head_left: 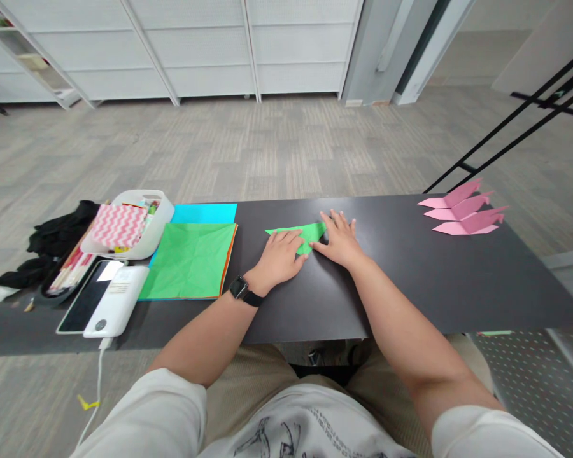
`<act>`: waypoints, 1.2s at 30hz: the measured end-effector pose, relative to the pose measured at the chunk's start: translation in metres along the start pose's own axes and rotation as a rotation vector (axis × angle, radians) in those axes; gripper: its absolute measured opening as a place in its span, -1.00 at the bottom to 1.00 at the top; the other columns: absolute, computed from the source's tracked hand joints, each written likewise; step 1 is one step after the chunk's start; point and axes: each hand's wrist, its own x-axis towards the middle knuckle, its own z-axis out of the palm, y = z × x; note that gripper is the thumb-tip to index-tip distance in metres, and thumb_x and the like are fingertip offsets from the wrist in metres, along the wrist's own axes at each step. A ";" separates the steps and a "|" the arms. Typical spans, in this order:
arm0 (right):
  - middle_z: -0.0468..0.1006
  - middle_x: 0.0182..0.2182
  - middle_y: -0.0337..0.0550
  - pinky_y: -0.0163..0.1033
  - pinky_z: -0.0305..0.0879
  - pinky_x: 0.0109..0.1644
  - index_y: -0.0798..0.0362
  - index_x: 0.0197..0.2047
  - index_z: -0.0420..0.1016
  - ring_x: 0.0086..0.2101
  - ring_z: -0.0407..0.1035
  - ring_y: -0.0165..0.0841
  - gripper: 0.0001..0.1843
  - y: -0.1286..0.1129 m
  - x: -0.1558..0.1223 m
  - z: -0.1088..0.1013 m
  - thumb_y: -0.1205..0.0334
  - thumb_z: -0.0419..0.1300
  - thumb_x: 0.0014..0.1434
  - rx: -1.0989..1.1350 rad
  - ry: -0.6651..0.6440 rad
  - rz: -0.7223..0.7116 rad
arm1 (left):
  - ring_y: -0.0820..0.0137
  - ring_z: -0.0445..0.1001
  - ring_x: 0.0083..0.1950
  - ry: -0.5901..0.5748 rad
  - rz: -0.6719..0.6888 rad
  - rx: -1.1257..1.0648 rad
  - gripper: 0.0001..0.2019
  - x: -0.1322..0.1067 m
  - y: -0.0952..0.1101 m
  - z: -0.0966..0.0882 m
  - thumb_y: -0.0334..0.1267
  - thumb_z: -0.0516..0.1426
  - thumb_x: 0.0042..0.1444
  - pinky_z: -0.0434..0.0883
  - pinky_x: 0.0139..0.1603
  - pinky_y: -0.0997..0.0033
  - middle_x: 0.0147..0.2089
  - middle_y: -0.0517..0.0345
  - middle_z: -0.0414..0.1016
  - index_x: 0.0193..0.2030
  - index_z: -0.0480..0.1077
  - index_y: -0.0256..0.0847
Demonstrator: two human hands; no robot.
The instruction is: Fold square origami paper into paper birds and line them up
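Observation:
A folded green paper triangle (305, 233) lies on the dark table (410, 273) in front of me. My left hand (279, 257) rests on its left part, fingers curled down and pressing the paper; a black watch is on that wrist. My right hand (340, 240) lies flat on the paper's right corner with fingers spread.
A stack of coloured sheets, green on top (191, 261), lies to the left over a blue sheet (205, 213). Further left are a white tray (165, 219) with patterned paper, a phone (88, 299), a white power bank (117, 302) and black cloth (52, 238). Three pink folded shapes (465, 210) sit at the far right.

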 end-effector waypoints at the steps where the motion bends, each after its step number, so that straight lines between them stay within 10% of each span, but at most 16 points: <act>1: -0.05 0.62 0.23 0.51 -0.37 0.57 0.01 0.65 0.05 0.58 -0.22 0.24 0.07 0.004 0.003 0.000 -0.21 0.33 0.24 0.003 0.021 0.024 | 0.01 0.29 0.53 0.000 -0.004 -0.004 -0.66 0.000 0.000 0.000 -0.12 0.17 0.41 0.15 0.60 -0.22 0.52 -0.08 0.38 0.25 0.49 -0.14; 19: 0.39 0.41 0.28 0.35 -0.04 0.54 0.16 0.47 0.28 0.44 0.18 0.08 -0.29 0.025 0.029 0.013 0.05 0.14 0.35 0.067 0.318 0.256 | 0.00 0.32 0.51 0.004 -0.021 -0.018 -0.67 0.003 0.002 0.000 -0.07 0.12 0.46 0.15 0.59 -0.27 0.51 -0.07 0.40 0.21 0.52 -0.14; 36: 0.60 0.21 0.01 0.39 -0.06 0.54 -0.09 0.09 0.69 0.26 0.40 0.00 -0.63 0.002 0.015 -0.008 0.07 0.11 0.41 0.167 0.236 0.016 | 0.03 0.34 0.48 -0.003 0.021 -0.024 -0.73 0.003 0.004 -0.005 -0.17 0.20 0.40 0.16 0.60 -0.15 0.49 -0.03 0.42 0.18 0.52 -0.14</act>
